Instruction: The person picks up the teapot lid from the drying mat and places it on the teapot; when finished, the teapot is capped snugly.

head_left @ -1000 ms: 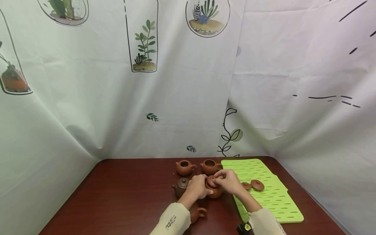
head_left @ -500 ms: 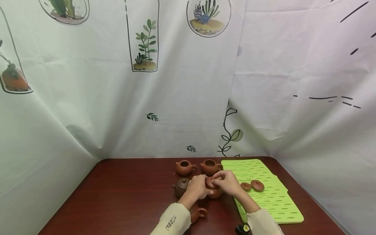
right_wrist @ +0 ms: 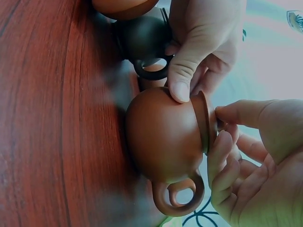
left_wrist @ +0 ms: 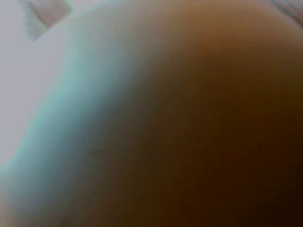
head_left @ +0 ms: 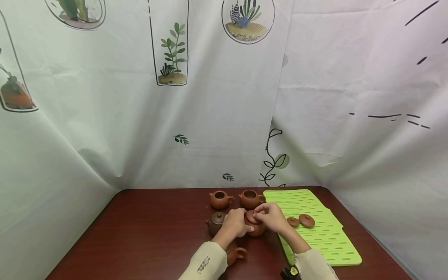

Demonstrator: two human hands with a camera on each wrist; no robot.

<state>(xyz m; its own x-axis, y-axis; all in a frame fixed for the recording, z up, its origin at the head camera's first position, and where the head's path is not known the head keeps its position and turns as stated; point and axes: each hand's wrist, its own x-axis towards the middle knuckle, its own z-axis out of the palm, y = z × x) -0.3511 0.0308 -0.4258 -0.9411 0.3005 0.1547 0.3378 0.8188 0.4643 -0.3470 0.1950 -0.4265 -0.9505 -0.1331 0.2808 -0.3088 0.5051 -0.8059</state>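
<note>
My left hand (head_left: 235, 223) holds a round reddish-brown clay teapot (right_wrist: 161, 135), its thumb against the body near the rim. Between thumb and fingers, my right hand (head_left: 272, 217) pinches a matching teapot lid (right_wrist: 212, 120) by its knob, which the fingertips largely hide. The lid lies right at the mouth of the pot, with a thin dark line under its edge in the right wrist view. The teapot stands on the table, its looped handle (right_wrist: 182, 196) facing the right-hand side. Only a blurred close-up fills the left wrist view.
A dark lidded teapot (head_left: 215, 223) stands left of my left hand. Another brown teapot (head_left: 232, 254) is partly under my left sleeve. Behind are two lidless teapots, one left (head_left: 219, 201), one right (head_left: 250, 200). Two lids lie on the green mat (head_left: 322, 243) at right.
My right hand has shifted slightly left and the lid has settled a little lower at the pot's mouth, uncovering more of the small lid on the mat. The left hand keeps its place.
</note>
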